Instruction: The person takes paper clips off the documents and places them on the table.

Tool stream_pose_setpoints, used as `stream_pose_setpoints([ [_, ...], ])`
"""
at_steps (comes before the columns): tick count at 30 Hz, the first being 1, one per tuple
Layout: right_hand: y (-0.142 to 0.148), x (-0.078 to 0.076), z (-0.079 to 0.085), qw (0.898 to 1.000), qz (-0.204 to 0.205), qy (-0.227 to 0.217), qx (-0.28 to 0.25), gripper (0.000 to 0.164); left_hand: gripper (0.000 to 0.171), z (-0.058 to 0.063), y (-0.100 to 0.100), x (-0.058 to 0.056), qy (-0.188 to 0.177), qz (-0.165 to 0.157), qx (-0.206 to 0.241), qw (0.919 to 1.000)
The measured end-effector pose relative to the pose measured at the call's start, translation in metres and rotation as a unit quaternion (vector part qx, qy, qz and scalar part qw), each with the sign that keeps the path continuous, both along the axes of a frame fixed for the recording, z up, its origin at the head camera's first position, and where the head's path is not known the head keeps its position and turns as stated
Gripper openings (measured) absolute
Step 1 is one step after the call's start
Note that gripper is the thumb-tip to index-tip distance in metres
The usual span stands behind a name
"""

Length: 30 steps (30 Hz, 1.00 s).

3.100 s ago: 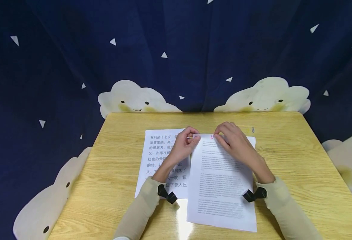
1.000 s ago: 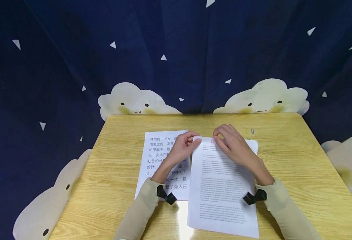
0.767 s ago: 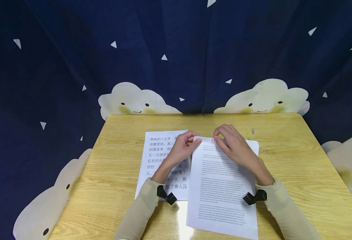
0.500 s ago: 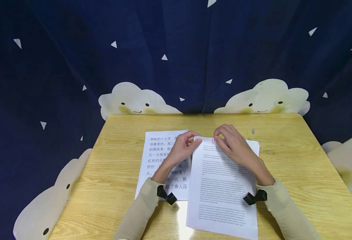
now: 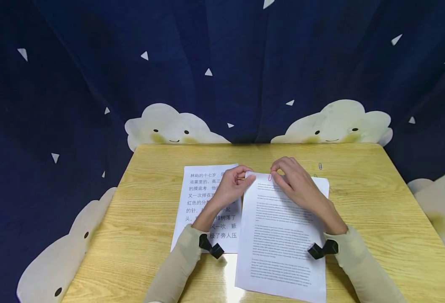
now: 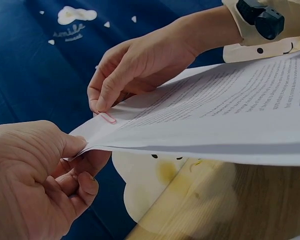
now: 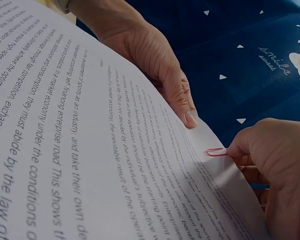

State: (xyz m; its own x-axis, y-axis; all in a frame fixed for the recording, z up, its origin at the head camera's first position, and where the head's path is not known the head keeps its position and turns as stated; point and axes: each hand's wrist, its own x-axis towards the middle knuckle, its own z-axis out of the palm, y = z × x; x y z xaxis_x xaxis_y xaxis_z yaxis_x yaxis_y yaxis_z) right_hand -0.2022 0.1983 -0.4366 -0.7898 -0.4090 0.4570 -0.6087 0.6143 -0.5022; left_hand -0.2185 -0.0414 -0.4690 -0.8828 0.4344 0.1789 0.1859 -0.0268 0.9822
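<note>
Printed sheets of paper [image 5: 279, 235] are held up by their top edge, tilted toward me above the table. My left hand [image 5: 231, 185] pinches their top left corner between thumb and fingers. A pink paper clip [image 7: 216, 151] sits over the top edge, its loop lying on the printed face. My right hand [image 5: 296, 183] pinches the clip's outer end, thumb on the near side, as the right wrist view shows. In the left wrist view the pink clip [image 6: 108, 117] shows just below the right thumb. How many sheets are together I cannot tell.
Another stack or sheet with large Chinese print [image 5: 203, 202] lies on the wooden table [image 5: 131, 219] to the left, partly under my left forearm. Beyond the held paper lie a blue paper clip [image 5: 320, 166], a green one [image 5: 315, 176] and a faint yellow one. A dark blue curtain hangs behind.
Over the last three seconds the paper and both hands have shifted slightly toward me in the head view. The clip stays on the top edge; both hands keep their grip.
</note>
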Motion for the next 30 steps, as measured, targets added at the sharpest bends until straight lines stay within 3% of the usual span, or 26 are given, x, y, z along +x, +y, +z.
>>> stream_pose_setpoints([
  [30, -0.0010, -0.0002, -0.0010, 1.000, -0.010, 0.001, -0.009, 0.003, 0.019, -0.0007, 0.0003, -0.0002, -0.001, 0.002, 0.005, 1.0000],
])
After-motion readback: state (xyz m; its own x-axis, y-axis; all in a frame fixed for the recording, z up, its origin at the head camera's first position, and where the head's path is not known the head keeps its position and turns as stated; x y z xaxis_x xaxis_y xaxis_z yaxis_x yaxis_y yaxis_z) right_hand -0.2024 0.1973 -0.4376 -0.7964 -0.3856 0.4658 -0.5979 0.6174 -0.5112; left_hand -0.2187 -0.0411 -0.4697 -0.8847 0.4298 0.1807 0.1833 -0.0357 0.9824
